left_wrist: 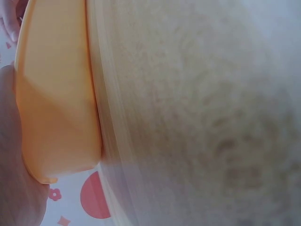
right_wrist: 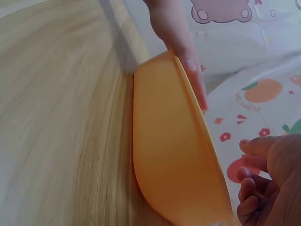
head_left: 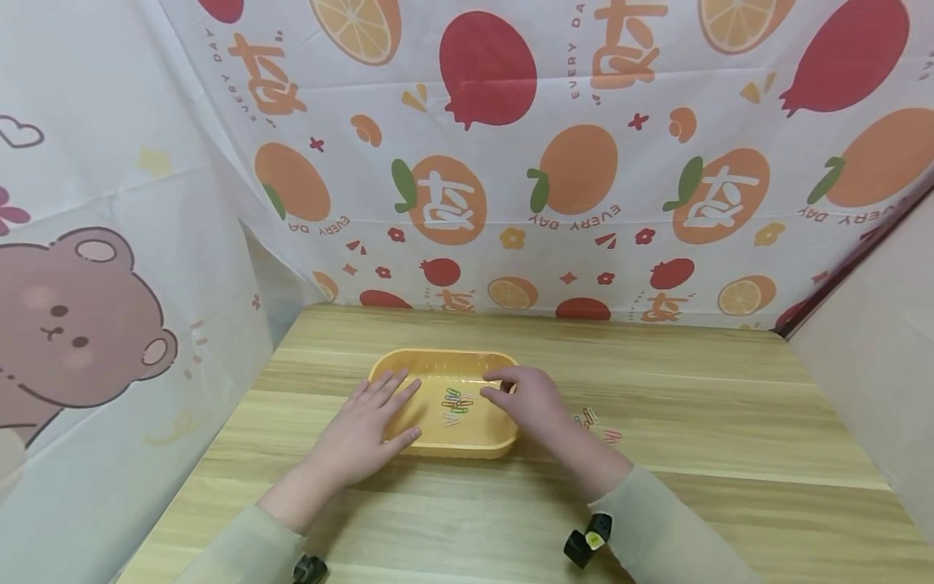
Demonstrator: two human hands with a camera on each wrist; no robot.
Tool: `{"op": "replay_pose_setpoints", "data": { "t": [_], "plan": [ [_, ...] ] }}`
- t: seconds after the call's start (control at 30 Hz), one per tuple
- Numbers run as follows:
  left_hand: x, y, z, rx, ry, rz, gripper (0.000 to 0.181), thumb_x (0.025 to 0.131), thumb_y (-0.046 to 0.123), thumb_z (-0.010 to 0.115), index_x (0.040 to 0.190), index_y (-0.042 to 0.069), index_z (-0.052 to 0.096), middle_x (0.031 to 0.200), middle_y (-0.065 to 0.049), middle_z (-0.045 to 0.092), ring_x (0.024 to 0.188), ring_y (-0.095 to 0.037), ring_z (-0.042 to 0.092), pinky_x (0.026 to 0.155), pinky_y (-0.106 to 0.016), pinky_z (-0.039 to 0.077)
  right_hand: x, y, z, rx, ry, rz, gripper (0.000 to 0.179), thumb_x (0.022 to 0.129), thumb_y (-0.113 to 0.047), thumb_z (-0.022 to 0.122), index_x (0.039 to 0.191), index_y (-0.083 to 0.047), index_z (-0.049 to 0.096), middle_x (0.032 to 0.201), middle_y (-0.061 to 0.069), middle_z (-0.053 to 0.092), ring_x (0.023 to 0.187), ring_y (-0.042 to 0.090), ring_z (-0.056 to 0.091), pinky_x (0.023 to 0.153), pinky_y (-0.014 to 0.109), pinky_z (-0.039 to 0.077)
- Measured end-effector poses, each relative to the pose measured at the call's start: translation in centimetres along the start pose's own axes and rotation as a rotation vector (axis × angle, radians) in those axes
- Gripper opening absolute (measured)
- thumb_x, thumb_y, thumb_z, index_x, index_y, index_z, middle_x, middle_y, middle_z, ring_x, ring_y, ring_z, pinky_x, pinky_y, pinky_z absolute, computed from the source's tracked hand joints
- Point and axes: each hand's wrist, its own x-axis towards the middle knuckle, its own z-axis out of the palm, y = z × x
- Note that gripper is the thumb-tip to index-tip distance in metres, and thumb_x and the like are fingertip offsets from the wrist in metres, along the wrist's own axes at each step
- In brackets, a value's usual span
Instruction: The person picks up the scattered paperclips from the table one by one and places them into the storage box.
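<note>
A yellow-orange tray stands on the wooden table, its outer wall filling the left of the left wrist view. Several coloured paper clips lie in a small cluster on the tray's floor. Over the left rim lies my left hand, fingers straight and spread. My right hand hovers above the tray's right side, thumb and index finger apart. In the right wrist view the right hand has its other fingers loosely curled, with nothing visible in them.
More paper clips lie on the table right of the tray, partly behind the right forearm, with pink ones beside them. A fruit-print cloth hangs along the table's back edge. A bear-print cloth hangs at the left.
</note>
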Motion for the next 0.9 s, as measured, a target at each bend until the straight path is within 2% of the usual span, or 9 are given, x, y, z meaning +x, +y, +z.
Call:
{"op": "replay_pose_setpoints", "data": {
  "t": [0.23, 0.63, 0.9],
  "plan": [
    [0.0, -0.1, 0.2, 0.006, 0.017, 0.006, 0.072, 0.096, 0.059, 0.053, 0.156, 0.023, 0.034, 0.161, -0.008, 0.03, 0.148, -0.033, 0.025, 0.119, -0.056, 0.018, -0.7, 1.6, -1.7, 0.074, 0.027, 0.083, 0.029, 0.09, -0.033, 0.074, 0.116, -0.019, 0.076, 0.081, -0.002, 0.06, 0.076, 0.017, 0.054, 0.059, 0.029, 0.046],
    [-0.1, -0.1, 0.0, -0.002, -0.02, -0.01, 0.073, 0.096, 0.059, 0.052, 0.157, 0.023, 0.033, 0.162, -0.008, 0.026, 0.149, -0.033, 0.022, 0.12, -0.056, 0.016, -1.7, 5.1, -3.6, 0.051, 0.074, 0.104, 0.026, 0.091, -0.03, 0.074, 0.114, -0.019, 0.076, 0.081, -0.004, 0.062, 0.075, 0.016, 0.055, 0.061, 0.029, 0.048],
    [0.1, 0.0, 0.0, -0.01, -0.042, -0.017, 0.073, 0.096, 0.059, 0.052, 0.157, 0.024, 0.031, 0.163, -0.006, 0.024, 0.149, -0.031, 0.02, 0.121, -0.054, 0.012, -2.9, 7.7, -4.4, 0.042, 0.056, 0.156, 0.03, 0.092, -0.031, 0.071, 0.118, -0.017, 0.074, 0.078, -0.001, 0.063, 0.061, 0.015, 0.056, 0.053, 0.029, 0.047]
  ]
}}
